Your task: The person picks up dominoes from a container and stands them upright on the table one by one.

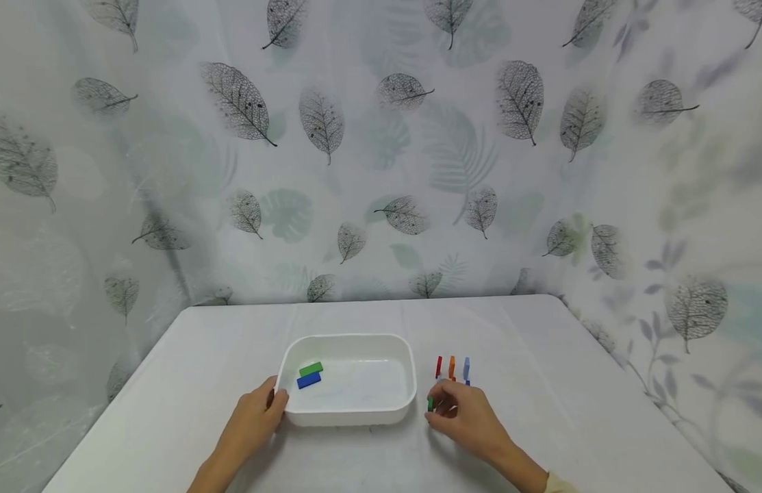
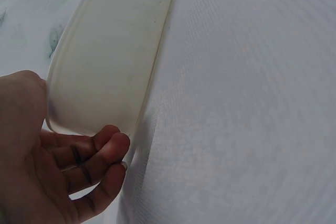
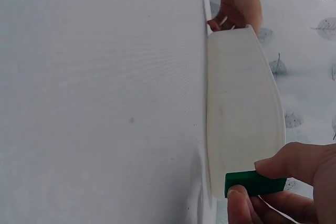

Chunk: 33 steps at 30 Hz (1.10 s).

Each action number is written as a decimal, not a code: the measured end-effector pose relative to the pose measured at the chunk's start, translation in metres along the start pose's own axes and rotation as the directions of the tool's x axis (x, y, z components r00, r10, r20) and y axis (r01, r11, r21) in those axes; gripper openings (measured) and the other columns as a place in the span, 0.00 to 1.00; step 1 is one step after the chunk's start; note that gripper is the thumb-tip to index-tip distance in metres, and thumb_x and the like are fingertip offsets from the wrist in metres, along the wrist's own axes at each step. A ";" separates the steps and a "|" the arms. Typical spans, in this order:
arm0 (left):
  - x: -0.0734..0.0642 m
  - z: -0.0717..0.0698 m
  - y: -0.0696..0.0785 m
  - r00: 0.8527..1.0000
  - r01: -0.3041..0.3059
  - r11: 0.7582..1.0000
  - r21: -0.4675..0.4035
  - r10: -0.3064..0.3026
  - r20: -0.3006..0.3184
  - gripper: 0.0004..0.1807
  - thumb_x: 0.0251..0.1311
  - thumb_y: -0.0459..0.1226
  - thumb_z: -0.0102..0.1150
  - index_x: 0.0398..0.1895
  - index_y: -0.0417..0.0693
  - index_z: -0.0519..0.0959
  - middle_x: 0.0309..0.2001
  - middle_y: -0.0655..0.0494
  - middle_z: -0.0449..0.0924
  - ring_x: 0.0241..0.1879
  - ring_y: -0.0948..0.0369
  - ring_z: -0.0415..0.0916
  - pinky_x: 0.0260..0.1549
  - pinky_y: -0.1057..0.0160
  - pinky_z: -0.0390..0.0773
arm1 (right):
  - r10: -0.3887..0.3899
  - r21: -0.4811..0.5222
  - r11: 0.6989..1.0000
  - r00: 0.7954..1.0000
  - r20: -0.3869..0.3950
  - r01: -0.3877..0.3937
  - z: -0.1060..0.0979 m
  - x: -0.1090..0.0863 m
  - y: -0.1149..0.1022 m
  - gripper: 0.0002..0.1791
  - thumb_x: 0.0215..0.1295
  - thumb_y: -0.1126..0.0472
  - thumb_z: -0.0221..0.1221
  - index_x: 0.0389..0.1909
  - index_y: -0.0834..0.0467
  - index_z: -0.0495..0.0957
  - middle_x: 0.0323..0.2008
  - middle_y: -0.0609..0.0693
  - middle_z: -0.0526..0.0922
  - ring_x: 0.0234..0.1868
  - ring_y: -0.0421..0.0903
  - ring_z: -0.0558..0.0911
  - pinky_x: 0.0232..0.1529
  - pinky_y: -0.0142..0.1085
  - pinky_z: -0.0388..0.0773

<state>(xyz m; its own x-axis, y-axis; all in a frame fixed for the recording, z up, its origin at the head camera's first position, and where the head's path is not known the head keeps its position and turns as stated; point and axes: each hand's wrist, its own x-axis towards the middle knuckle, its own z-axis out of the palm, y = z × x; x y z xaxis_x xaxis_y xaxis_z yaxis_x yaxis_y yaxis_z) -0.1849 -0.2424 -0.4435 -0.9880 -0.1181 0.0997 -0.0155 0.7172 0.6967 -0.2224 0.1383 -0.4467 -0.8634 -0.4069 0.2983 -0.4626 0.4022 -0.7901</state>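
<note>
The left hand [image 1: 252,416] gripped the left end of a white, round-cornered rectangular tray [image 1: 350,417], apparently plastic, with the thumb over the rim and the fingers curled against the outside wall. That hold probably served to steady the tray on the white-covered table [image 1: 578,424].

Just beside the tray's right end, the right hand [image 1: 469,418] pinched a small dark-green rectangular block [image 3: 257,184], its thumb on 1 side and its fingertips on the other. The narrow grip left an end of the block exposed, which likely gave fine control over such a slim piece.

Inside the tray, 2 blocks lay near the left end: a green rectangular block [image 1: 310,369] and, nearer the person, a blue rectangular block [image 1: 309,380]. They sat slightly askew, close together.

Beyond the right hand, a slim red block [image 1: 439,365], a slim orange block [image 1: 452,365] and a slim light-blue block [image 1: 467,368] made a spaced row of 3, seemingly set on that side for easy reach. The hand partly hid more pieces there, so their count could not be told.
</note>
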 end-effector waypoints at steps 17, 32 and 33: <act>-0.001 -0.001 0.003 1.000 -0.007 1.000 -0.004 0.007 -0.002 0.17 0.76 0.39 0.48 0.57 0.37 0.77 0.23 0.58 0.74 0.23 0.60 0.71 0.22 0.61 0.71 | 0.034 -0.085 0.996 0.999 0.013 -0.033 0.000 -0.001 0.008 0.12 0.56 0.69 0.74 0.37 0.59 0.80 0.31 0.42 0.83 0.31 0.38 0.83 0.35 0.33 0.81; 0.001 0.000 0.002 1.000 0.002 1.000 0.004 -0.002 0.004 0.16 0.76 0.39 0.48 0.56 0.39 0.77 0.22 0.58 0.73 0.23 0.60 0.70 0.22 0.61 0.71 | 0.047 -0.097 0.994 0.999 0.025 -0.044 -0.001 -0.003 0.008 0.13 0.55 0.69 0.74 0.38 0.61 0.81 0.30 0.42 0.82 0.30 0.38 0.82 0.34 0.33 0.80; 0.001 0.000 0.002 1.000 0.001 1.000 0.003 -0.001 0.004 0.16 0.76 0.39 0.49 0.57 0.38 0.77 0.22 0.58 0.73 0.23 0.60 0.70 0.22 0.61 0.71 | 0.047 -0.094 0.995 0.999 0.026 -0.045 -0.001 -0.003 0.008 0.13 0.55 0.69 0.74 0.38 0.61 0.81 0.30 0.42 0.82 0.31 0.39 0.82 0.34 0.33 0.80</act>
<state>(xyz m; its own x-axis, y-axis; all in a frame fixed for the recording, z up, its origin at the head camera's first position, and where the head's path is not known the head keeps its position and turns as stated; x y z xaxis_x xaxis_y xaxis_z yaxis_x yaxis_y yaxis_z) -0.1857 -0.2408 -0.4421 -0.9886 -0.1159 0.0957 -0.0170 0.7189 0.6949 -0.2235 0.1435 -0.4536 -0.8787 -0.4087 0.2467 -0.4406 0.4956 -0.7485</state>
